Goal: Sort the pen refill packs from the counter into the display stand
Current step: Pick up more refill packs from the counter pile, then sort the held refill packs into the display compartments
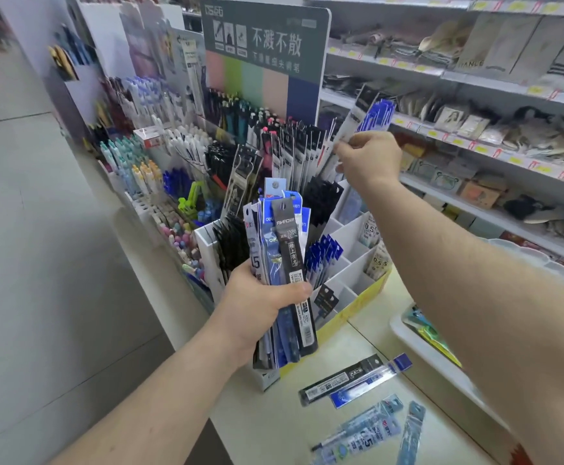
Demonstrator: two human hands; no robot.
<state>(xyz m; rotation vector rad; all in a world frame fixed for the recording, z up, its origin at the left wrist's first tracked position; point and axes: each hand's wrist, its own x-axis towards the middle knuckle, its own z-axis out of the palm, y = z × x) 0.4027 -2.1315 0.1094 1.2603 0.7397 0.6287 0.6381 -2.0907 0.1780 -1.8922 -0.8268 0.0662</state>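
Pen refill packs, bundle (282, 263): upright in your left hand (257, 303), fingers and thumb wrapped round the lower half; a black pack faces front, blue and white ones behind. The bundle stands just in front of the display stand (351, 263), its bottom ends hanging over the stand's near corner.

Blue refill pack (376, 117): pinched at its lower end by your right hand (368, 159), tilted up and to the right, above the stand's back rows of hanging packs.

Loose packs on the counter (274, 427): a black pack (339, 379) and a blue pack (371, 380) lie side by side, touching, near the stand's front; pale blue packs (371, 427) lie nearer you, one running off the bottom edge of view.

Display stand: white dividers, yellow base, right front cells partly open; left cells filled with black and blue packs.

White tray (418, 350): on the counter's right side, partly hidden by your right forearm.

Open room: bare counter strip between the stand's front and the loose packs; open floor past the counter's left edge. Shelves (475, 78) of goods lie to the right.
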